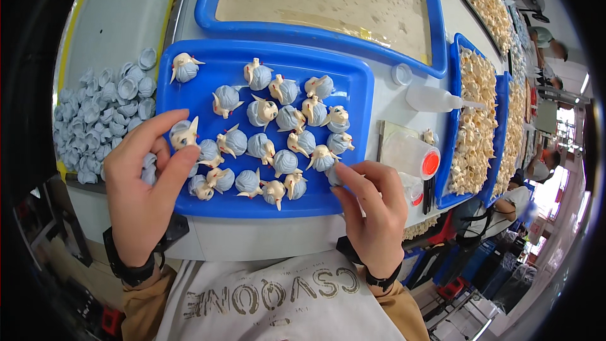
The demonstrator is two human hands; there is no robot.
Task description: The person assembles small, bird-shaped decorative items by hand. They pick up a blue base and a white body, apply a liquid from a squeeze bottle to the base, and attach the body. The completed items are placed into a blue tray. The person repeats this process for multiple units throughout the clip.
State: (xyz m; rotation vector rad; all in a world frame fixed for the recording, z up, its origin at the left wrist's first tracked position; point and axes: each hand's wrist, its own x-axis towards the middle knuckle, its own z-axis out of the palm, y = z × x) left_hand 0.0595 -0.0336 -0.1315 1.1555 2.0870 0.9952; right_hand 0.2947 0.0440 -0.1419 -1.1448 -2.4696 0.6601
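Observation:
Over the left edge of a blue tray (265, 50), my left hand (142, 177) holds a small doll head (183, 135) between thumb and fingers. The head has a cream face, pointed ears and pale blue hair. My right hand (375, 208), at the tray's lower right corner, is closed on a small light blue piece (334, 175); the fingers cover much of it, so I cannot tell if it is a whole head. Several similar doll heads lie in the tray, turned various ways, one a little apart (185, 67) at the upper left.
Left of the tray is a heap of blue hair caps (104, 110). Beyond it lies a larger blue-rimmed tray (315, 33). To the right are a white squeeze bottle (432, 98), a clear jar with a red lid (410, 155) and trays of cream parts (470, 126). People work farther right.

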